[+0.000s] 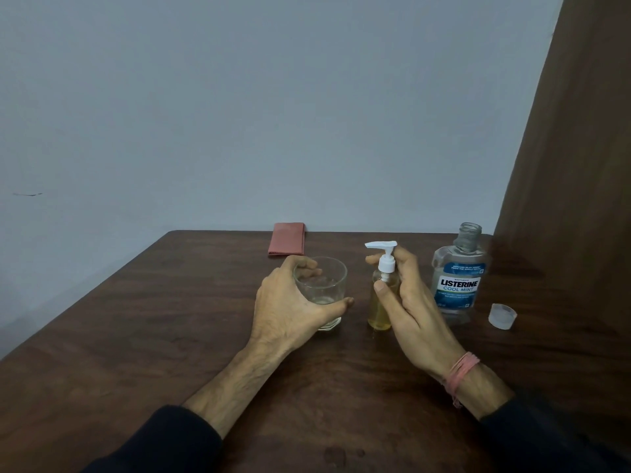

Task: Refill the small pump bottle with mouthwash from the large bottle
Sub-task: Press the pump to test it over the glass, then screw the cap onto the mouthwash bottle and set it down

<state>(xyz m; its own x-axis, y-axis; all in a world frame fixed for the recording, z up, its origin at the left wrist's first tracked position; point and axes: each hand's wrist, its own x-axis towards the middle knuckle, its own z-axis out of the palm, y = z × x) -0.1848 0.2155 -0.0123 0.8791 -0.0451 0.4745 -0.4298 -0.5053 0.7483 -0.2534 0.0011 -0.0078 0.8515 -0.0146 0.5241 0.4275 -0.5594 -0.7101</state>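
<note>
A: So, where does it stand?

B: The small pump bottle (381, 295) is upright on the counter (170, 319), amber liquid inside, white pump seated on its neck. The right hand (406, 302) has its fingers curled round the bottle's neck and pump collar. The left hand (290, 308) wraps its fingers round an almost empty glass (322, 291) just beside it.

A: And the large bottle (459, 278)?

B: Upright to the right, near the pump bottle, neck open; its cap (502, 315) lies on the counter beside it.

A: What's the step?

B: Probably tightening or loosening the pump; I can't tell which. Either way, keep the bottle vertical and brace its body while turning the collar, so nothing tips.

A: The surroundings?

B: Dark wood-grain counter, a folded pink cloth (286, 238) at the far edge, plain bluish wall behind, brown curtain (580, 131) on the right.
</note>
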